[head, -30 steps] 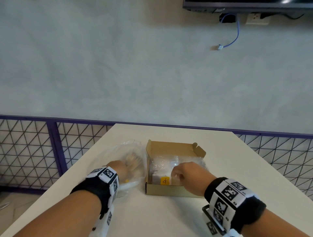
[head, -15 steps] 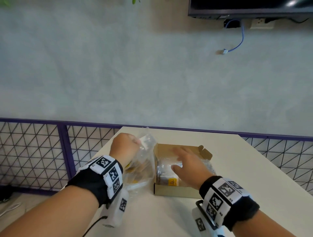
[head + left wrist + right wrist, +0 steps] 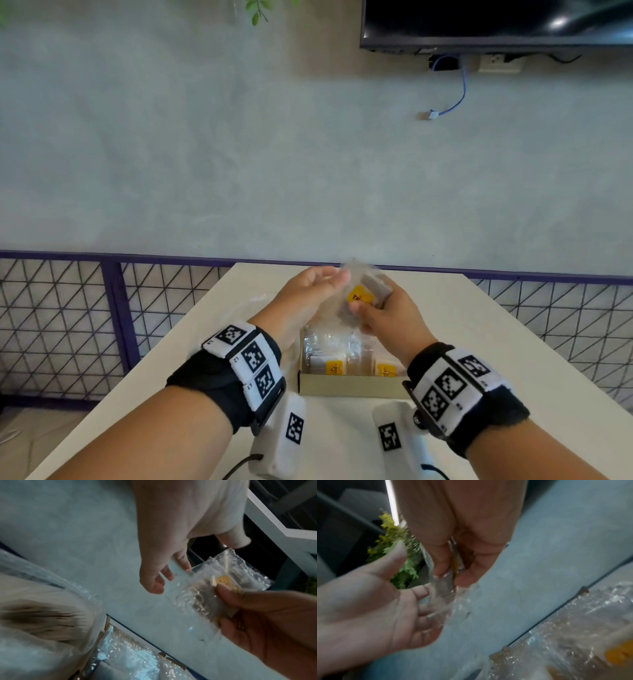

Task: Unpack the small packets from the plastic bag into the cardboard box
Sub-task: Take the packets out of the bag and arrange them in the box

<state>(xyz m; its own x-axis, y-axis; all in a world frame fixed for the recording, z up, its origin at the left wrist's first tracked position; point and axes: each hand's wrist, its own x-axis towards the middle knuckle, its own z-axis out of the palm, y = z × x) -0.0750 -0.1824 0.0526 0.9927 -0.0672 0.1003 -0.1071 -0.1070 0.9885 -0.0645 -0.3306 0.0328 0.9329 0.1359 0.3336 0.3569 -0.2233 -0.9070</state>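
The right hand (image 3: 383, 317) pinches a small clear packet with a yellow label (image 3: 359, 296) above the far end of the open brown cardboard box (image 3: 346, 385). The left hand (image 3: 310, 291) is spread, fingertips at the packet's edge; contact cannot be confirmed. The hands hide the box's far wall. Two yellow-labelled packets (image 3: 334, 367) lie inside at the near wall. The crumpled clear plastic bag (image 3: 255, 301) lies left of the box on the white table (image 3: 462, 325), mostly behind the left forearm; its contents are indistinct.
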